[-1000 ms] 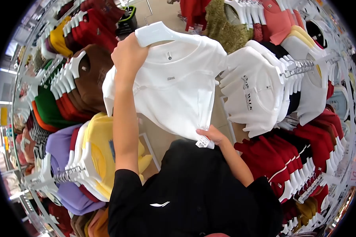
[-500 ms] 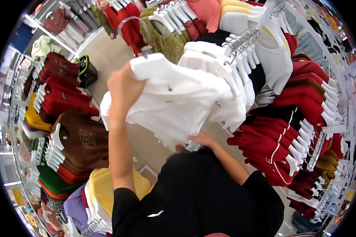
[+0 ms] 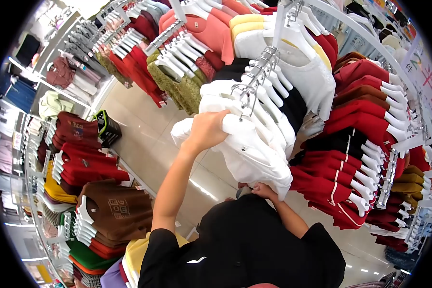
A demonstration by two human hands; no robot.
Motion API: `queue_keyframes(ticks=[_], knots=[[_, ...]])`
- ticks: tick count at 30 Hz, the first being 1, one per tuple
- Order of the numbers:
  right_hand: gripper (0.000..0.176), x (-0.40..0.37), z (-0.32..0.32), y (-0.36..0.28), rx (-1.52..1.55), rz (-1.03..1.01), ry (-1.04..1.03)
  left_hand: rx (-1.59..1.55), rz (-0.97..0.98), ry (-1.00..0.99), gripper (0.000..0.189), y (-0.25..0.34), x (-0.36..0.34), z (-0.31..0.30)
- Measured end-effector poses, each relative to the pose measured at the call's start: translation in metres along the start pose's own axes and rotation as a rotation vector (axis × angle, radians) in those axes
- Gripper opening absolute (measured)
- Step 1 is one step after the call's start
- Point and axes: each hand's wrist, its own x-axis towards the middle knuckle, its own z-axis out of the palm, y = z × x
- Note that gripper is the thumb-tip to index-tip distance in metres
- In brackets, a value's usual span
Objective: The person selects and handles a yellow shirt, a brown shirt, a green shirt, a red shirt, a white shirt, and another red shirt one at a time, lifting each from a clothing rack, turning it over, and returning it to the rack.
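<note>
My left hand (image 3: 209,129) is closed around the shoulder end of a white hanger (image 3: 235,126) that carries a white top (image 3: 254,156). The hanger's metal hook reaches up to the coiled display arm (image 3: 261,72), where other white tops (image 3: 216,91) hang close behind. Below the white top's lower edge, my right hand (image 3: 264,190) has its fingers curled together, beside a small greyish piece (image 3: 244,192). What those fingers hold, I cannot tell.
Red tops (image 3: 331,182) hang to the right, near my right arm. At left are racks with a brown sweatshirt (image 3: 117,209) and red tops (image 3: 89,163). A black basket (image 3: 108,128) stands on the tiled floor (image 3: 144,125). Olive garments (image 3: 177,89) hang farther back.
My left hand has moved right and lower, bringing the hanger and white top from out in front to the display arm. The white tag at my right hand no longer shows.
</note>
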Motion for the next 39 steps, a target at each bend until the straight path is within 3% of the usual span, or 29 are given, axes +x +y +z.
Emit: queue_keyframes(ticks=[3,6,11,17,20,21,24,26,29,32,36,37,39], knots=[[0.045,0.002,0.006,0.016,0.037,0.011,0.121,-0.038,-0.01,-0.02,0.017,-0.015,0.006,0.021],[0.038,0.006,0.006,0.022,0.372,0.026,0.102,-0.108,0.01,-0.046,0.017,-0.021,0.012,0.033],[0.035,0.054,0.002,0.084,0.091,-0.131,0.128,-0.222,0.049,-0.042,0.019,-0.042,0.015,0.06],[0.037,0.073,-0.014,0.108,0.111,-0.025,0.122,-0.236,0.1,0.018,0.017,-0.05,0.025,0.064],[0.038,0.082,-0.003,0.123,0.092,0.003,0.102,-0.198,0.22,0.132,0.016,-0.055,0.032,0.066],[0.039,0.083,0.003,0.123,0.095,0.017,0.092,-0.194,0.185,0.093,0.02,-0.057,0.031,0.065],[0.038,0.085,0.012,0.127,0.014,0.001,0.057,-0.106,0.134,0.221,0.024,-0.057,0.025,0.074],[0.037,0.065,0.0,0.077,0.159,0.077,-0.027,-0.12,0.109,0.201,0.033,-0.061,0.019,0.07],[0.036,0.071,0.006,0.055,0.14,0.123,-0.01,-0.146,0.066,0.17,0.051,-0.076,0.008,0.059],[0.035,0.095,0.014,0.042,0.052,0.13,-0.056,-0.178,-0.003,0.184,0.054,-0.097,-0.005,0.047],[0.033,0.11,0.012,-0.021,0.038,0.14,-0.056,-0.158,-0.142,0.258,0.063,-0.147,-0.042,0.062],[0.031,0.112,0.012,-0.04,0.072,0.135,-0.069,-0.277,-0.215,0.264,0.063,-0.169,-0.055,0.073],[0.031,0.131,0.02,-0.051,0.032,0.101,-0.109,-0.375,-0.544,0.148,0.059,-0.217,-0.105,0.112]])
